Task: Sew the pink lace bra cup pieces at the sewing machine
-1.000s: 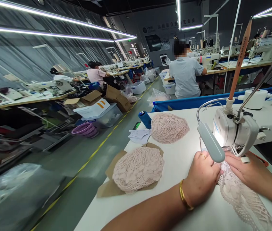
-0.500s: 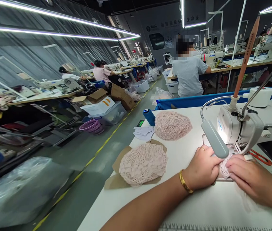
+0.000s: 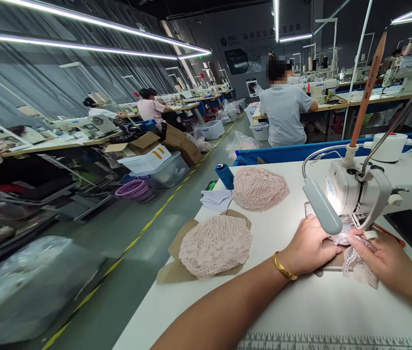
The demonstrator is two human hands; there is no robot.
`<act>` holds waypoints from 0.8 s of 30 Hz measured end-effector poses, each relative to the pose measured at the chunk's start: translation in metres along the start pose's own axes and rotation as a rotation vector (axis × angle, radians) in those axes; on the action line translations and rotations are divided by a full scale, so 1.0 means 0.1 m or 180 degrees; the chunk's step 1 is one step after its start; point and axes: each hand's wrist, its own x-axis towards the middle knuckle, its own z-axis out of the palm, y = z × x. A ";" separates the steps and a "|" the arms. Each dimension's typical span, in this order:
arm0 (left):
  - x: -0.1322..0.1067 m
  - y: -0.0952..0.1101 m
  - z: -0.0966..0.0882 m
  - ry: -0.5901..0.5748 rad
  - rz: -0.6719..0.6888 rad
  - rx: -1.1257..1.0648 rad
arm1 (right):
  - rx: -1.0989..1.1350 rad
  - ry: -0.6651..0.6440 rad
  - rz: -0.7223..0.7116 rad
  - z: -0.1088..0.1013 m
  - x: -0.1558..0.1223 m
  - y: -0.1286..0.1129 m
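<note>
My right hand pinches a strip of pale pink lace between thumb and fingers, and the lace's loose end hangs toward me. On the machine bed, my left hand lies flat against the same work, thumb stretched out and apart; the lamp hides some of its fingertips. Both hands are close to the presser foot of a white sewing machine. A grey lamp head reaches over the sewing spot. To the left, one pile of lace pieces rests on brown card, and another lace pile lies behind it.
A blue thread cone and a white folded mask are by the table's left edge. Orange-handled scissors lie beside the machine. A ruler runs along the front. A co-worker in grey sits ahead.
My right hand has drawn back slightly and turned up, lifting the lace edge so more of it shows. My left thumb has stretched out to the right. The view has shifted slightly.
</note>
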 end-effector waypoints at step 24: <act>-0.33 0.11 -0.19 -0.0505 0.0726 0.0593 | -0.1012 -0.1212 -0.1381 -0.13 -0.08 -0.06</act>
